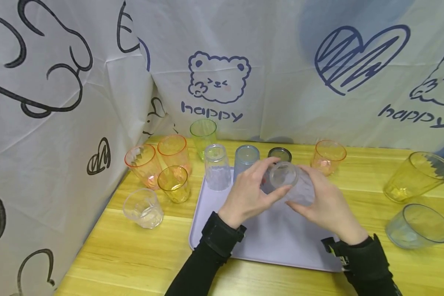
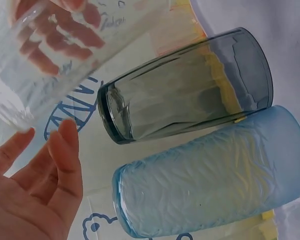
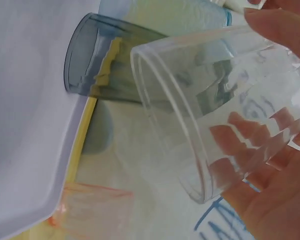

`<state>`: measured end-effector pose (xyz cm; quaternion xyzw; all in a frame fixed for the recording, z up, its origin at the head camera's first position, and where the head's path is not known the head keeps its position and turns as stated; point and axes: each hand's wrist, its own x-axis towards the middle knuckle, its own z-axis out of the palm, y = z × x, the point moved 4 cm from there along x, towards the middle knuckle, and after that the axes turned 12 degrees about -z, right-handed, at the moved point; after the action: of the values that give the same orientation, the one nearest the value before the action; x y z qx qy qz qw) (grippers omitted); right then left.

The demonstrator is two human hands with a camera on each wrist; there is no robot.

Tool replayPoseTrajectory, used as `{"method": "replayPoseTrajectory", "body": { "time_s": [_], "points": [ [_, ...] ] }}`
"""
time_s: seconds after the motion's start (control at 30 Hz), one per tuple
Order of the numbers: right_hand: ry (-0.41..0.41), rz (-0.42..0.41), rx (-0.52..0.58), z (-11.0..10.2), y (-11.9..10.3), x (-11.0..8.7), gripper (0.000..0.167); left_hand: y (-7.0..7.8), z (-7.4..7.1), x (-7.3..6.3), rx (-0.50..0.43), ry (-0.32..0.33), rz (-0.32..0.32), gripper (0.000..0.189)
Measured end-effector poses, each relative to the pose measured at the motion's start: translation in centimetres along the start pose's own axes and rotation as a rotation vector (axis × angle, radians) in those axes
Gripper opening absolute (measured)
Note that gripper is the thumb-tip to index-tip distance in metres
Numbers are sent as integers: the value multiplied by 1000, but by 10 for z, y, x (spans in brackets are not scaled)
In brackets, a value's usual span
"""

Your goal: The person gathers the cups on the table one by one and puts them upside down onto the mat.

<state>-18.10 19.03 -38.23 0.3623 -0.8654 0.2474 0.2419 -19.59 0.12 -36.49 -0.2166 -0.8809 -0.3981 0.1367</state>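
A clear plastic cup (image 1: 303,191) is held tilted, mouth downward, above the lilac tray (image 1: 266,246). My right hand (image 1: 329,201) grips its side; fingers show through the wall of the clear cup (image 3: 230,90) in the right wrist view. My left hand (image 1: 248,195) is by the cup's base, a fingertip touching its edge and the other fingers loosely bent beside it. Upside down along the tray's far side stand another clear cup (image 1: 217,168), a textured blue cup (image 2: 210,175) and a dark grey cup (image 2: 175,95), the last partly hidden behind my hands in the head view.
Left of the tray are two orange cups (image 1: 144,166), a yellow cup (image 1: 174,185), a clear cup (image 1: 146,211) and a green cup (image 1: 203,133). To the right are an orange cup (image 1: 327,158), a large yellow cup (image 1: 410,179) and a blue-grey cup (image 1: 407,232). Printed cloth (image 1: 281,82) hangs behind.
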Motion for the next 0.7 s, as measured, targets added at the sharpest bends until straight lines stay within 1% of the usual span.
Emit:
{"method": "replayPoseTrajectory", "body": {
  "time_s": [0.13,0.33,0.5,0.7],
  "points": [
    [40,56,77,-6,12,-4,92,-2,-4,1,56,55,5,59],
    [139,176,218,-11,30,-9,96,-8,-11,2,126,143,-1,52],
    [201,273,317,-6,40,-13,94,-14,-14,3,161,169,-14,49],
    [244,363,424,3,52,-17,92,-23,-12,5,192,164,-57,48]
  ]
}}
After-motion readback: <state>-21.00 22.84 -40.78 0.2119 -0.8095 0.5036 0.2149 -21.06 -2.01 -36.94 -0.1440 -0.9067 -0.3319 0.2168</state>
